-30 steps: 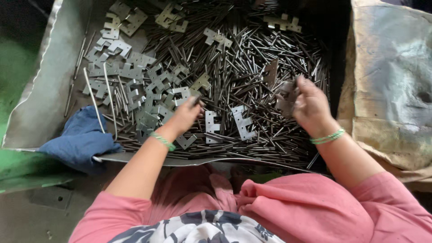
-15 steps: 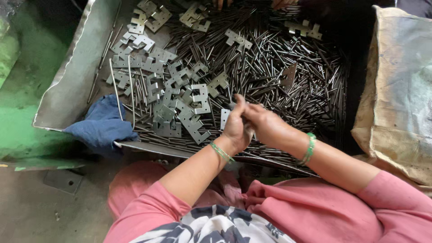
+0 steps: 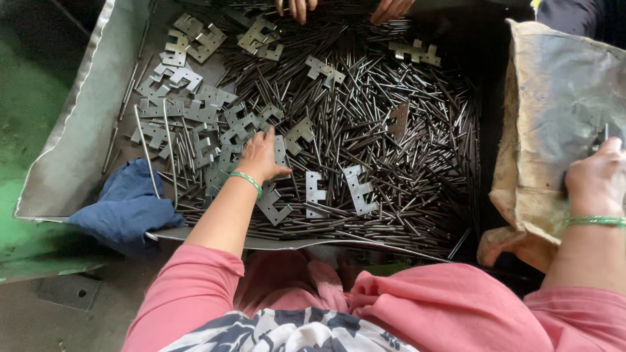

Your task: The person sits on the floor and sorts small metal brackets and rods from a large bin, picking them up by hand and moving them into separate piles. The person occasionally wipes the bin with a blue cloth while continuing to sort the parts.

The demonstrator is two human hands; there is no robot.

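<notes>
Notched metal plates [image 3: 215,130] lie scattered over loose steel pins [image 3: 404,163] in the tray [image 3: 78,137] — my left hand [image 3: 261,156] rests flat, fingers spread, gripping none yet, best pinching one plate by its edge — while my right hand [image 3: 596,179] closes on a dark piece over the sack [image 3: 548,111].

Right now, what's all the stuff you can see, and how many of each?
Metal tray: one, grey, centre.
Pins: too many to count, dark, filling the tray.
Notched plates: many, grey, mostly tray's left.
Cloth: one, blue, tray's near-left corner.
Sack: one, tan, right.
Another person's hands: two, far edge.
Left hand: on the plates, green bangle.
Right hand: over the sack, holding something dark I can't make out.
</notes>
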